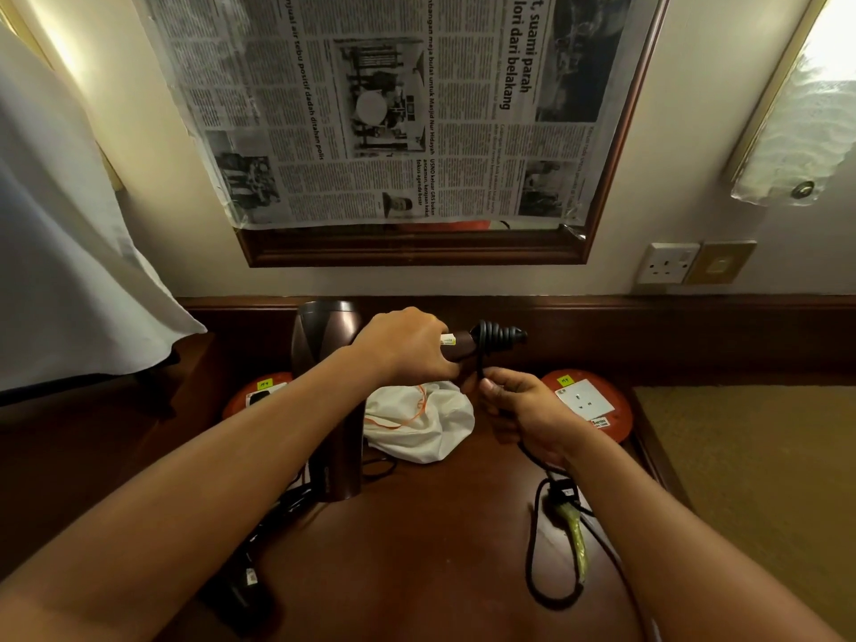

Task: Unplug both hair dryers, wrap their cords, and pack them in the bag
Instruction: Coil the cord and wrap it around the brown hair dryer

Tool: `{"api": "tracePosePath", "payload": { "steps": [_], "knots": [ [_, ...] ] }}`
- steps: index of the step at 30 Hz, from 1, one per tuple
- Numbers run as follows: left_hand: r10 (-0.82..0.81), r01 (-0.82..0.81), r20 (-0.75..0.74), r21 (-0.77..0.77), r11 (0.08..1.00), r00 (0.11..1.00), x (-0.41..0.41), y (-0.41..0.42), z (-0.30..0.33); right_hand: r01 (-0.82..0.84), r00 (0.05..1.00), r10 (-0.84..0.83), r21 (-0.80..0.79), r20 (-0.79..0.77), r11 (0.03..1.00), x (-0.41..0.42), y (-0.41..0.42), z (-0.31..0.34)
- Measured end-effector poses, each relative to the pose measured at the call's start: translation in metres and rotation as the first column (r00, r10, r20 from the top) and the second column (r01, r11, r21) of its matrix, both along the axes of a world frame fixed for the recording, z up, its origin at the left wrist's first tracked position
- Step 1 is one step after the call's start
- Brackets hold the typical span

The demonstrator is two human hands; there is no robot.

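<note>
My left hand [403, 347] grips the handle of a brown hair dryer [324, 333] held above the wooden table [417, 549]. Its black cord is coiled in several turns around the handle's end [498, 338]. My right hand [519, 414] pinches the same cord just below the coils. The rest of the cord [532, 567] loops over the table to its plug [563, 495], which lies loose with a green tie. A white drawstring bag [421, 428] lies crumpled under my hands. A brown barrel [340, 461] shows below my left forearm; I cannot tell if it is a second dryer.
Two orange round socket units sit on the table, one at the right [590, 403] and one at the left [259, 393]. More black cord and a plug [245, 590] lie at the lower left. A wall socket [667, 264] is at the upper right. A newspaper-covered mirror [393, 108] hangs behind.
</note>
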State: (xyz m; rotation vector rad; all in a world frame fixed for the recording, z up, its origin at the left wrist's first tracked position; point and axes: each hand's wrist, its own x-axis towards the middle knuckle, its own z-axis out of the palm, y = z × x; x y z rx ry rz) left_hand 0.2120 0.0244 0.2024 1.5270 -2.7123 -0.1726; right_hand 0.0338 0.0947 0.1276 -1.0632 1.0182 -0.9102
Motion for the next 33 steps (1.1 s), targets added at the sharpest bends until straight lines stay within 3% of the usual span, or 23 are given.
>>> {"api": "tracePosePath", "payload": {
  "steps": [5,9,14,18,23,26,29,33],
  "knots": [
    [-0.014,0.014,0.001,0.022,1.0,1.0,0.0,-0.001,0.0,-0.092,0.991,0.092,0.007,-0.092,0.996,-0.01,-0.013,0.011],
    [-0.038,0.039,-0.026,0.051,0.998,0.999,0.0,0.0,0.004,-0.207,0.936,0.219,0.072,-0.276,0.976,-0.023,-0.029,0.015],
    [-0.113,0.112,0.061,0.027,0.993,0.992,-0.004,0.006,0.006,-0.301,0.878,0.362,0.227,-0.312,0.926,-0.048,-0.054,0.036],
    [-0.171,0.177,0.153,-0.03,0.984,0.973,-0.012,0.012,-0.004,-0.324,0.777,0.403,0.241,-0.483,0.915,-0.048,-0.068,0.057],
    [-0.091,0.089,0.181,0.019,0.996,0.979,-0.011,0.006,-0.018,-0.253,0.659,0.155,-0.023,-0.736,0.967,-0.027,-0.058,0.08],
    [-0.024,0.014,0.136,0.073,0.997,0.99,-0.009,0.0,-0.025,-0.272,0.552,-0.032,-0.216,-0.833,0.938,-0.014,-0.045,0.076],
    [-0.021,0.011,0.17,0.058,0.998,0.985,-0.011,-0.001,-0.03,-0.351,0.443,-0.106,-0.281,-0.89,0.893,-0.013,-0.036,0.061],
    [-0.038,0.028,0.187,0.056,0.998,0.982,-0.017,0.0,-0.035,-0.39,0.416,-0.139,-0.314,-0.899,0.866,-0.018,-0.032,0.044]
  ]
}}
